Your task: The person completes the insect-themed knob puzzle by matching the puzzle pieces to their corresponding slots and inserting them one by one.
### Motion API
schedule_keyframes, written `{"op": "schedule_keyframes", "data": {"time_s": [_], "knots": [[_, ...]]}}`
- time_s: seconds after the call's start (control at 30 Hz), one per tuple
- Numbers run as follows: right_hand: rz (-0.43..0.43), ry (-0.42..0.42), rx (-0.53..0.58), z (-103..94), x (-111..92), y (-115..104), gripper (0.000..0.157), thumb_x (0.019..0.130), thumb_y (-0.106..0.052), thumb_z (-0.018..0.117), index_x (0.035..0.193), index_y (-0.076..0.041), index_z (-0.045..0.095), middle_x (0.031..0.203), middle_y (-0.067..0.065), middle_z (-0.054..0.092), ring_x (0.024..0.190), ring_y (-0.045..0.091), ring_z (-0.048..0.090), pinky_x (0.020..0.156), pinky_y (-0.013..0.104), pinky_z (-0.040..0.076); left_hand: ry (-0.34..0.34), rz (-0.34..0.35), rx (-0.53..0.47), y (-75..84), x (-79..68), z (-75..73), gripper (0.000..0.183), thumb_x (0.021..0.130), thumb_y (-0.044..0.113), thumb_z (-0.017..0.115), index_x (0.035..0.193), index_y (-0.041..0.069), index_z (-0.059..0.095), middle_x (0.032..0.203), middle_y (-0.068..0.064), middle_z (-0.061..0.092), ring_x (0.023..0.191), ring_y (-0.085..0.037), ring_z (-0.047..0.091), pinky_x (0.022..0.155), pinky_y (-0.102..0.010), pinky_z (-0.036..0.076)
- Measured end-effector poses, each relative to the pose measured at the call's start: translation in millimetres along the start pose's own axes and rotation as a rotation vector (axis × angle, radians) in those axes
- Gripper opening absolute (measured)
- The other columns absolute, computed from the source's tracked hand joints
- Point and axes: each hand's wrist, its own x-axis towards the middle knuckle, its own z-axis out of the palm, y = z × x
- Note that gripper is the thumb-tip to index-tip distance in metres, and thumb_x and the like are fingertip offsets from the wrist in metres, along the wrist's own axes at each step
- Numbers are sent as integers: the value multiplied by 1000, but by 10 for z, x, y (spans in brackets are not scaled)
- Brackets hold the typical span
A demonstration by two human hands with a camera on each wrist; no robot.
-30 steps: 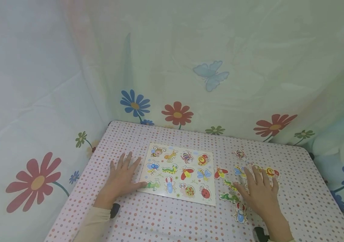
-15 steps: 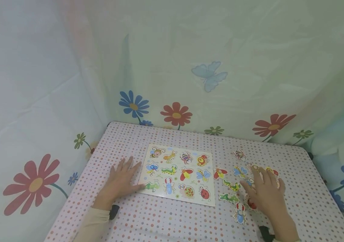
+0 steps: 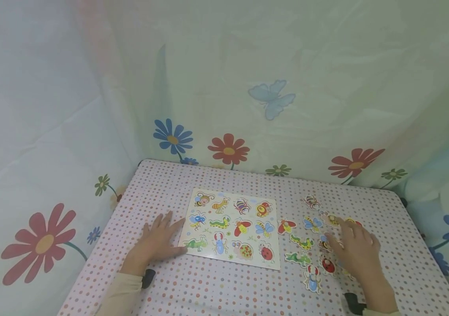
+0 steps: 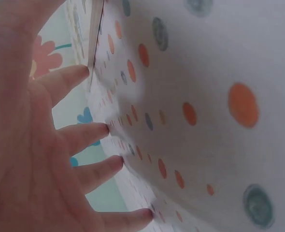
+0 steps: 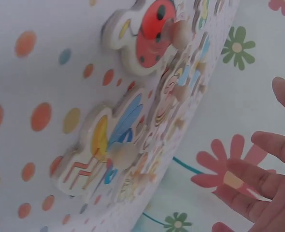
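Holding right fingers (image 5: 256,178) loose, empty above insect pieces (image 3: 328,265), left fingers (image 4: 99,175) spread beside the board (image 3: 253,260); could scatter neighbours by brushing knobs (image 5: 122,155).

Dotted cloth (image 3: 216,287) beneath the left fingers (image 3: 165,220) and right fingers (image 3: 346,233). Printed curtain (image 3: 208,66) beyond both. Blue flower (image 3: 173,139) beyond the left fingers, slightly right. Large red flower (image 3: 44,244) left of the left fingers; smaller red flower (image 3: 356,165) beyond the right fingers. Pale butterfly (image 3: 274,102) higher, between both.

Diffuse light, soft shadows; wrist views hazy.
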Motion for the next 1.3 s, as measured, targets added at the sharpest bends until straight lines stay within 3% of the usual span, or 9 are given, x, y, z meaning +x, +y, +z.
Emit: {"op": "schedule_keyframes", "data": {"time_s": [0.27, 0.37, 0.6, 0.7, 0.87, 1.07, 1.3], "knots": [[62, -75, 77, 25, 15, 96, 65, 101, -41, 59, 144, 4, 42, 125, 38, 47, 104, 58, 50, 77, 78, 36, -19, 9, -8, -6, -7, -21, 88, 83, 64, 69, 157, 30, 36, 165, -17, 16, 148, -47, 12, 108, -77, 7], [107, -121, 146, 27, 22, 136, 67, 103, -43, 54, 143, 9, 39, 119, 38, 51, 96, 54, 54, 67, 71, 42, -23, 10, -5, -9, -8, -19, 88, 83, 65, 69, 157, 30, 35, 165, -17, 15, 148, -47, 11, 108, -77, 7], [205, -198, 322, 60, 31, 229, 71, 103, -44, 53, 142, 13, 37, 106, 34, 60, 86, 42, 61, 61, 48, 52, -36, 10, -8, -11, -7, -23, 89, 83, 65, 68, 158, 30, 34, 165, -17, 14, 148, -47, 10, 109, -76, 6], [281, -242, 384, 59, 42, 249, 72, 102, -47, 53, 144, 10, 38, 110, 33, 61, 86, 37, 63, 60, 39, 52, -36, 11, -14, -10, -7, -26, 89, 83, 65, 68, 158, 30, 34, 165, -17, 13, 148, -47, 10, 109, -76, 5], [373, -307, 441, 46, 59, 264, 71, 99, -52, 57, 143, 3, 46, 114, 31, 62, 94, 40, 62, 64, 40, 53, -32, 13, -18, -15, -8, -21, 89, 83, 65, 68, 157, 30, 34, 165, -17, 13, 148, -48, 10, 109, -76, 5], [413, -359, 537, 80, 75, 283, 62, 94, -45, 69, 134, 2, 58, 104, 18, 68, 90, 28, 63, 64, 33, 49, -29, 16, -21, -22, 4, -13, 90, 82, 65, 69, 158, 30, 34, 165, -17, 12, 148, -48, 10, 108, -77, 5], [435, -349, 559, 143, 74, 276, 55, 91, -38, 74, 125, 4, 63, 100, 14, 67, 85, 24, 60, 61, 31, 47, -31, 14, -31, -22, 0, -7, 90, 82, 65, 70, 157, 29, 35, 165, -18, 13, 148, -48, 9, 108, -77, 4]]}}
